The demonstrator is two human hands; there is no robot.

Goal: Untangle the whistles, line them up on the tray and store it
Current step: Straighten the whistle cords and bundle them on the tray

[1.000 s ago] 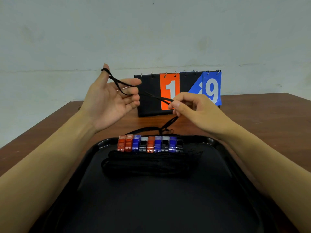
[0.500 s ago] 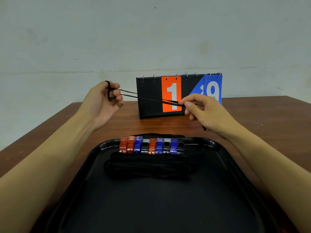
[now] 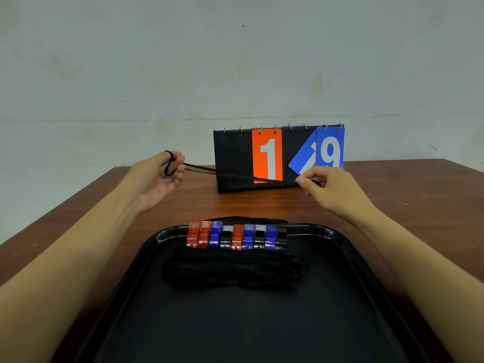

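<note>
I saw the left hand (image 3: 159, 179) with a black cord (image 3: 209, 171) looped round its curled fingers, grasping it. The right hand (image 3: 327, 188) pinched the cord's other end; something dark sat in that grip, too hidden to name. The cord ran taut between the hands, above the surface (image 3: 262, 205), in front of a scoreboard (image 3: 267, 155). Nine whistles (image 3: 237, 236) stood in a row at the far rim of the tray (image 3: 353, 258), touching, with bundled cords (image 3: 235, 269) just before them.
</note>
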